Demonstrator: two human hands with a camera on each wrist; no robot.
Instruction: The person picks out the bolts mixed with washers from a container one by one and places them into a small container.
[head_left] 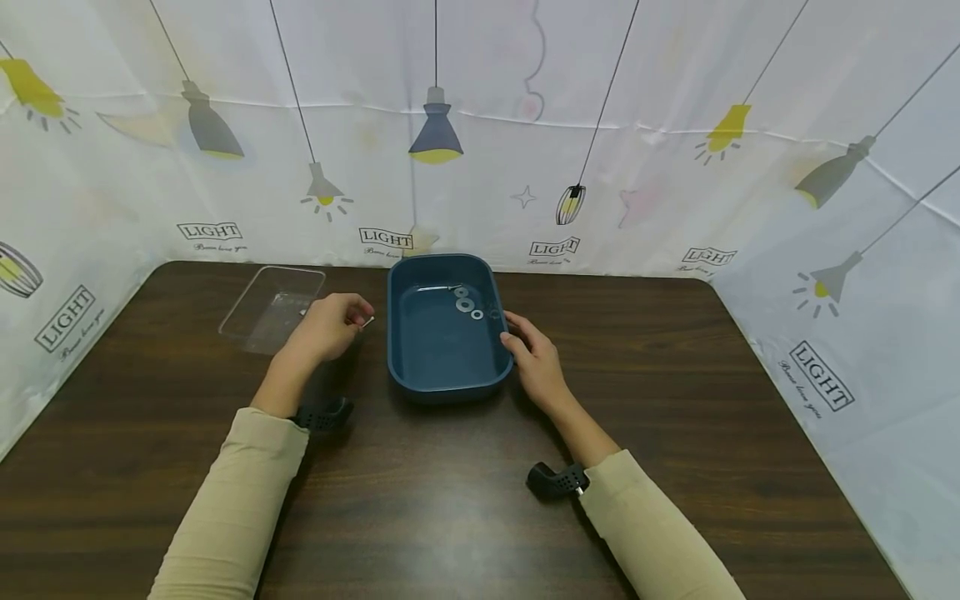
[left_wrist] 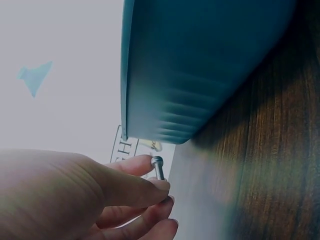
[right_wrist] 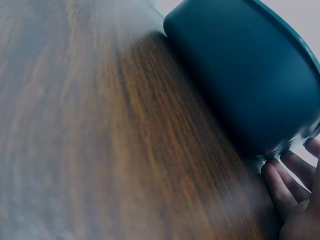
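Left of the blue tub point(head_left: 450, 367), my left hand point(head_left: 333, 323) pinches a small metal bolt point(left_wrist: 158, 167) between thumb and fingers. The bolt's round head points up in the left wrist view, and its lower end is hidden by the thumb. My right hand point(head_left: 536, 362) holds the tub's right side, thumb at the rim and fingertips point(right_wrist: 275, 175) against the outer wall. Inside the tub, near its far end, lie several washers point(head_left: 465, 305) and a long thin metal piece point(head_left: 435, 288).
A shallow clear plastic tray point(head_left: 255, 312) with a few small pieces lies behind and left of my left hand. Everything stands on a dark wooden table point(head_left: 420, 500). A white printed sheet point(head_left: 480, 192) hangs along the table's back and sides.
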